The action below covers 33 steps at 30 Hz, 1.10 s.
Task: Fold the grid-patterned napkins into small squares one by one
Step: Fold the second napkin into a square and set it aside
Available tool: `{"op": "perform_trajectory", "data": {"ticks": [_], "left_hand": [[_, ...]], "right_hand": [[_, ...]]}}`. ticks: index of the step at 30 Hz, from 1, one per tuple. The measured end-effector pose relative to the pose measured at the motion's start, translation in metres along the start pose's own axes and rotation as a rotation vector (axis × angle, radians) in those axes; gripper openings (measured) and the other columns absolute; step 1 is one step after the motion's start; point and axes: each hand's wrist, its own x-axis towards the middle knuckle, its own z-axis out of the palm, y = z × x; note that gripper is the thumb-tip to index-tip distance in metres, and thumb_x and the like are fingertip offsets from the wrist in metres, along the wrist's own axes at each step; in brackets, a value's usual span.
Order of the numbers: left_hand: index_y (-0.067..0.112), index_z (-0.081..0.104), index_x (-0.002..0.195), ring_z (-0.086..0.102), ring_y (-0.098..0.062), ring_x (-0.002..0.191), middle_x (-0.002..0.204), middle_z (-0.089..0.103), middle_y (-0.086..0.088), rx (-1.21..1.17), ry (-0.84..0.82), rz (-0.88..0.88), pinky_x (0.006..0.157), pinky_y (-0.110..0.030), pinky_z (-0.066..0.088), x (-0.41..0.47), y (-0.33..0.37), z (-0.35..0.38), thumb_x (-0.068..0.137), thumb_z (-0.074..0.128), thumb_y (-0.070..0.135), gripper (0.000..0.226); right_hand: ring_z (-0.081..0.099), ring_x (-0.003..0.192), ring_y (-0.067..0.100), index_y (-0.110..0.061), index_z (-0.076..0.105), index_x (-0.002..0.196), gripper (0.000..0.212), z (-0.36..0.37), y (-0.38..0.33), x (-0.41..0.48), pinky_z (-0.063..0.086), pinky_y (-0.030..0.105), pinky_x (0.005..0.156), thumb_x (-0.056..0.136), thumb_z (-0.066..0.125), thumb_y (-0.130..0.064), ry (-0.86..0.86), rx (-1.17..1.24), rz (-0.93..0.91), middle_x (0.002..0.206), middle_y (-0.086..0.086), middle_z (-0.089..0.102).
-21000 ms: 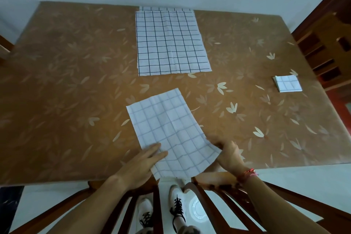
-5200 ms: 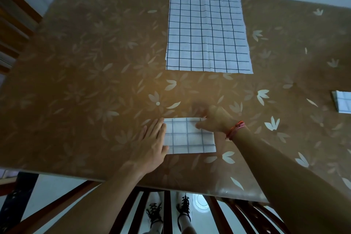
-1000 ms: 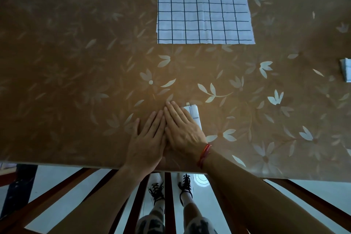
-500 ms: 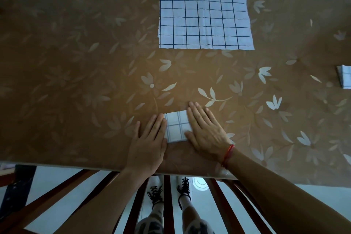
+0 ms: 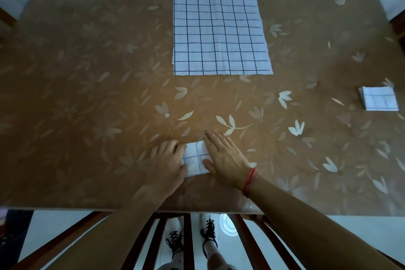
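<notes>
A folded napkin (image 5: 196,159) lay at the counter's (image 5: 87,94) front edge.
The left hand (image 5: 166,165) curled fingers on it; the right hand (image 5: 225,158) pressed, fingers straight.

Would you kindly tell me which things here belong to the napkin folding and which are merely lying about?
Job: small folded napkin, left hand, right hand, unfolded napkin stack, finished square.
Lying about: floral table, wooden chair, red wrist string.

The worktop (image 5: 87,94) is brown with pale leaf and flower prints. At its far edge the napkin stack (image 5: 219,28) is white with a dark grid; near its front edge the folded napkin (image 5: 195,160) is white with a fainter bluish grid.
</notes>
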Motion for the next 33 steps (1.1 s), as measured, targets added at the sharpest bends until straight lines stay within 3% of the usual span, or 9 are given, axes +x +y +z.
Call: {"op": "perform_trajectory", "data": {"ticks": [3, 7, 11, 13, 16, 19, 23, 28, 33], "left_hand": [[0.020, 0.062, 0.105, 0.056, -0.023, 0.083, 0.095, 0.056, 0.001, -0.051, -0.043, -0.038, 0.068, -0.034, 0.042, 0.008, 0.002, -0.003, 0.058, 0.074, 0.021, 0.048], [0.016, 0.059, 0.102, 0.051, -0.025, 0.070, 0.091, 0.048, -0.003, -0.261, -0.024, -0.064, 0.057, -0.036, 0.048, 0.016, 0.006, 0.001, 0.058, 0.066, -0.006, 0.050], [0.021, 0.050, 0.096, 0.051, -0.023, 0.070, 0.093, 0.045, 0.003, -0.455, 0.008, -0.049, 0.059, -0.042, 0.049, 0.016, 0.012, -0.003, 0.059, 0.053, -0.017, 0.054], [0.021, 0.053, 0.099, 0.051, -0.017, 0.077, 0.094, 0.045, 0.009, -0.519, 0.054, -0.028, 0.067, -0.035, 0.048, 0.014, 0.017, -0.011, 0.062, 0.051, -0.017, 0.053], [0.018, 0.057, 0.110, 0.051, 0.001, 0.091, 0.094, 0.050, 0.024, -0.673, 0.089, -0.026, 0.081, -0.011, 0.039, 0.013, 0.024, -0.027, 0.068, 0.049, -0.015, 0.054], [0.020, 0.057, 0.113, 0.055, 0.003, 0.088, 0.094, 0.059, 0.018, -0.800, 0.084, -0.060, 0.075, -0.005, 0.038, 0.012, 0.030, -0.037, 0.072, 0.051, -0.012, 0.052], [0.021, 0.058, 0.114, 0.059, -0.001, 0.088, 0.094, 0.063, 0.010, -1.017, 0.044, -0.207, 0.073, -0.008, 0.044, 0.008, 0.035, -0.046, 0.081, 0.064, -0.003, 0.042], [0.024, 0.063, 0.102, 0.063, -0.005, 0.091, 0.098, 0.067, 0.009, -1.276, -0.069, -0.501, 0.071, -0.019, 0.049, 0.004, 0.047, -0.052, 0.084, 0.073, 0.011, 0.024], [0.013, 0.072, 0.098, 0.071, -0.020, 0.091, 0.097, 0.075, -0.004, -1.408, -0.228, -0.574, 0.072, -0.031, 0.057, -0.004, 0.064, -0.050, 0.087, 0.069, 0.009, 0.011]], "right_hand": [[0.029, 0.142, 0.029, -0.003, 0.030, 0.147, 0.068, -0.010, -0.001, 0.001, 0.020, 0.041, 0.118, 0.092, 0.049, -0.038, 0.003, 0.058, -0.004, 0.153, 0.015, 0.031], [0.035, 0.137, 0.026, -0.009, 0.033, 0.146, 0.065, -0.022, -0.001, 0.003, 0.029, 0.038, 0.111, 0.089, 0.053, -0.033, 0.022, 0.150, 0.017, 0.150, 0.009, 0.038], [0.044, 0.128, 0.025, -0.022, 0.035, 0.144, 0.059, -0.032, 0.000, 0.002, 0.035, 0.037, 0.102, 0.088, 0.053, -0.029, 0.075, 0.204, 0.015, 0.141, 0.002, 0.050], [0.052, 0.117, 0.025, -0.025, 0.043, 0.139, 0.052, -0.038, -0.001, 0.001, 0.041, 0.036, 0.094, 0.087, 0.051, -0.024, 0.124, 0.220, -0.011, 0.127, 0.001, 0.060], [0.062, 0.095, 0.026, -0.026, 0.057, 0.125, 0.049, -0.051, -0.003, -0.002, 0.048, 0.032, 0.072, 0.079, 0.049, -0.013, 0.230, 0.235, -0.044, 0.108, 0.002, 0.068], [0.063, 0.071, 0.027, -0.033, 0.055, 0.107, 0.038, -0.064, -0.006, -0.013, 0.039, 0.026, 0.051, 0.078, 0.056, -0.009, 0.278, 0.231, -0.034, 0.092, 0.000, 0.068], [0.064, 0.074, 0.028, -0.022, 0.063, 0.096, 0.016, -0.071, -0.001, -0.029, 0.051, 0.039, 0.058, 0.086, 0.053, -0.017, 0.220, 0.317, 0.106, 0.087, 0.000, 0.068], [0.061, 0.066, 0.014, -0.021, 0.067, 0.081, 0.007, -0.079, 0.007, -0.057, 0.050, 0.028, 0.061, 0.083, 0.061, -0.016, 0.356, 0.652, 0.309, 0.073, -0.007, 0.067], [0.059, 0.060, 0.013, -0.009, 0.067, 0.068, 0.018, -0.078, 0.019, -0.083, 0.054, 0.039, 0.062, 0.080, 0.069, -0.022, 0.348, 0.985, 0.591, 0.066, 0.003, 0.068]]}}
